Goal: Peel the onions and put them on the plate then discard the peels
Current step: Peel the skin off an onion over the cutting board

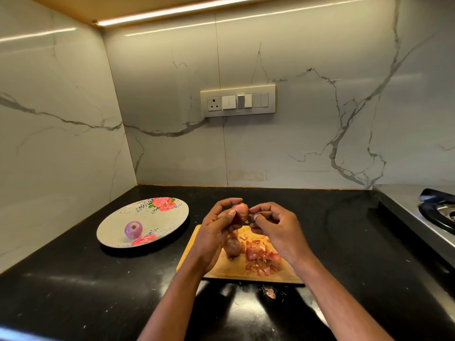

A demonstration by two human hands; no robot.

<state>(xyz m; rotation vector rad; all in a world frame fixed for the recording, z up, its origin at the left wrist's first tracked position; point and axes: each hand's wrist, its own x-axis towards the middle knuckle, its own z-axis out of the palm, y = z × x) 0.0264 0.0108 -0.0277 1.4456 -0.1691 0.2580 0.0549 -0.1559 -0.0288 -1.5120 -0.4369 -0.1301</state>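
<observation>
Fingers (222, 212) of the left hand (214, 232) are curling round a partly peeled onion (240, 211), holding it up above the cutting board (236, 269), while the fingers of the right hand (275, 227) are pinching a strip of dry skin at the onion's right end. The two hands are meeting almost fingertip to fingertip, with the onion lying between them, its long axis running roughly left to right. Any pull by the right hand away from the left looks likely to strip the skin along that axis.

Directly below the fingers, on the board, an unpeeled onion (232, 247) is lying under the left hand, and a heap of peels (262, 257) is lying under the right. One stray peel (270, 292) is sitting on the tabletop (73, 279) nearer the person than the board.

Well to the left of the fingers, a flowered plate (138, 212) is carrying one peeled onion (133, 230); the left hand is the nearer one to it, so a carry to the plate would go leftward.

The tabletop is black and glossy, set into a corner of marble-look walls with a switch panel (238, 100) beyond the fingers and a gas stove (438, 210) far to their right.
</observation>
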